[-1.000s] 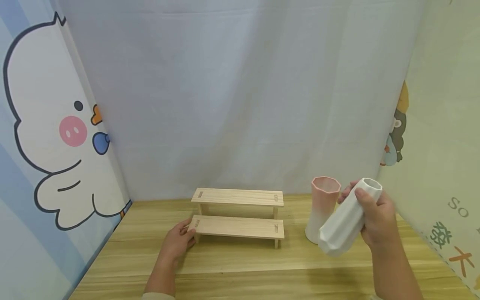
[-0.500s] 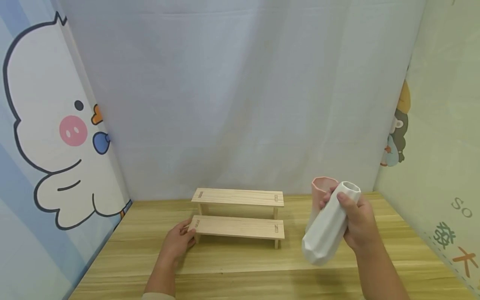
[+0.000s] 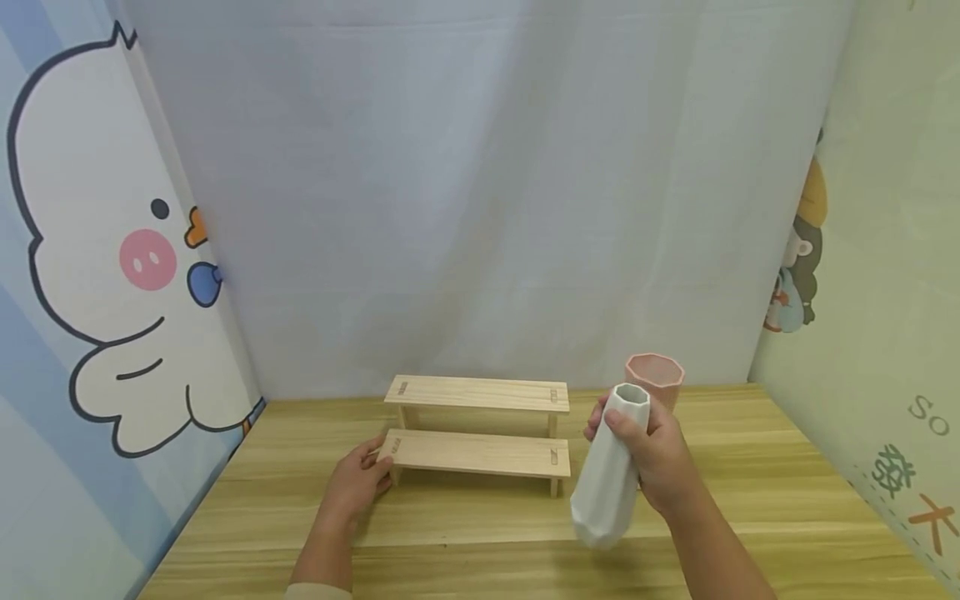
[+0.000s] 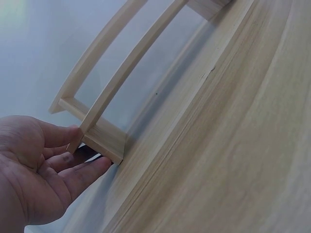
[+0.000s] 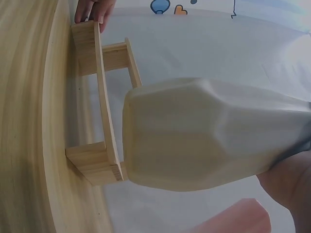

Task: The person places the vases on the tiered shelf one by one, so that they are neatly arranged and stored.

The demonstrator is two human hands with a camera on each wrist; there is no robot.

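The fingers of your right hand (image 3: 660, 458) curl round the tall white faceted vase (image 3: 609, 483), held aloft: pickup looks done, setting down remains. At its nine o'clock, your left hand (image 3: 356, 483) pinches the two-tier pale wooden stand (image 3: 480, 454); the pink faceted vase (image 3: 658, 382) is at one o'clock.

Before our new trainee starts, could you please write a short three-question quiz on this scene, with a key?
1. Short answer: What does the right hand hold?

2. True or false: In the head view, the right hand hides part of the pink vase.

3. Multiple choice: Which part of the wooden stand does the left hand touch?
A. The upper board's right end
B. The lower board's left end
C. The lower board's right end

Key
1. The white vase
2. True
3. B
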